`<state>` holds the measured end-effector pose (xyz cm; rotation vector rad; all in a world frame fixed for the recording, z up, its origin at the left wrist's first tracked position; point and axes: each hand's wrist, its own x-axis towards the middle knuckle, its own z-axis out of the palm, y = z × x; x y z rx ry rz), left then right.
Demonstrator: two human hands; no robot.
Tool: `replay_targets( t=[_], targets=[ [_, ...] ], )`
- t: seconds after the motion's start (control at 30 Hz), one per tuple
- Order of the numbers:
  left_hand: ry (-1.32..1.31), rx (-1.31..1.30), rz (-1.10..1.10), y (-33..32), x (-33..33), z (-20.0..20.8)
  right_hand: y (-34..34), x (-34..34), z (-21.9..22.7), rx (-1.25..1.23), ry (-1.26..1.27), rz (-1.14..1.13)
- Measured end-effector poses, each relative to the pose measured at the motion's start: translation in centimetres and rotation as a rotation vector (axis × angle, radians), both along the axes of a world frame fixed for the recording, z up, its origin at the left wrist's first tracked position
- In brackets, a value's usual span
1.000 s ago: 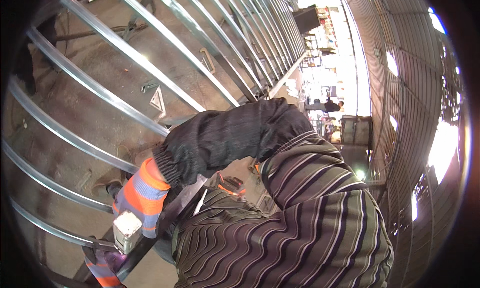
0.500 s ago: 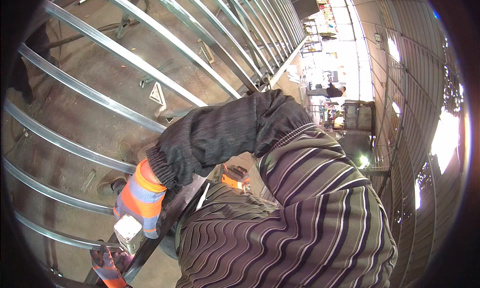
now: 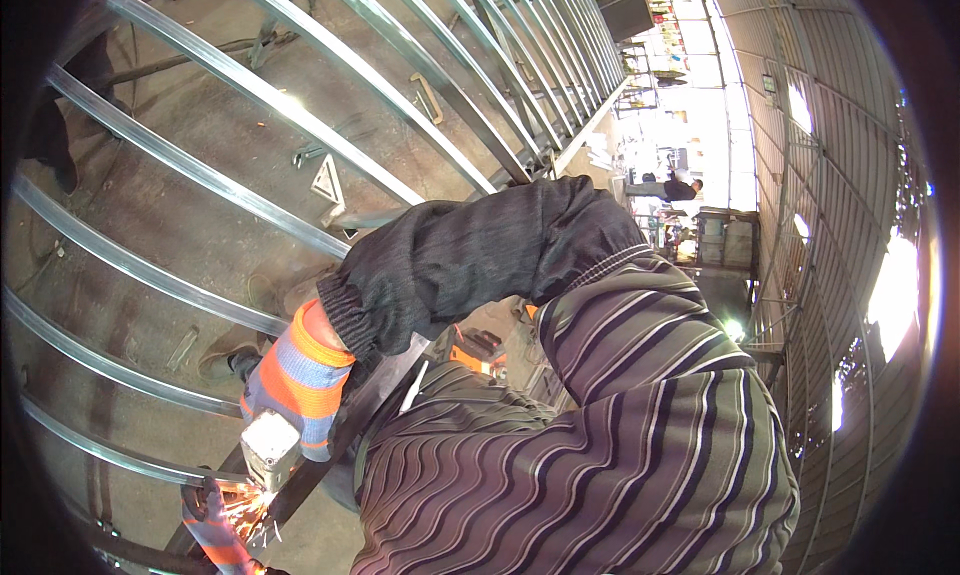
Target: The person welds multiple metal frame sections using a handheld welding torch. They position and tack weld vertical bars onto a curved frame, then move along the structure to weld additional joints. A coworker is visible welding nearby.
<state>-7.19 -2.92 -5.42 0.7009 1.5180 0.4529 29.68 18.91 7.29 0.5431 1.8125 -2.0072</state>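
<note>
My right hand (image 3: 300,380), in an orange and grey-blue knitted glove below a dark sleeve, is closed round an angle grinder (image 3: 270,441). Only the grinder's pale metal head shows clearly; the glove hides its body. Orange sparks (image 3: 248,507) spray from below that head, where the end of a shiny metal bar (image 3: 140,459) meets a dark steel rail (image 3: 310,475). At the lower left, my left hand (image 3: 212,530), gloved alike, has its dark fingertips closed at the bar's end, close beside the sparks. The disc and the exact contact spot are hidden.
Several parallel metal bars (image 3: 215,190) form a long frame to the upper left, above a concrete floor (image 3: 200,265). A triangular piece (image 3: 326,181) lies below them. An orange and black tool (image 3: 478,353) sits near my striped shirt. A person (image 3: 678,189) is far off.
Bright sparks now fly from under the grinder, where only a faint glow showed before. The whole scene has shifted slightly right in view; both hands stay at the bar's end.
</note>
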Motion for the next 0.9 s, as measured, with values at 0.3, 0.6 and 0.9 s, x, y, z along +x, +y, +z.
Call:
replay_targets(
  t=[0.3, 0.6, 0.9],
  targets=[
    [-0.006, -0.025, 0.004, 1.5, 1.5, 1.9, -0.4, 0.2, -0.7, 0.045, 0.077, -0.004],
    [-0.047, 0.048, 0.089, 1.2, 1.7, 1.8, 0.6, 0.6, 1.0, 0.023, -0.025, 0.006],
    [0.205, 0.306, 0.398, 0.2, 3.4, 7.1, 4.4, 9.0, 5.0, -0.4, -0.109, -0.119]
  ],
)
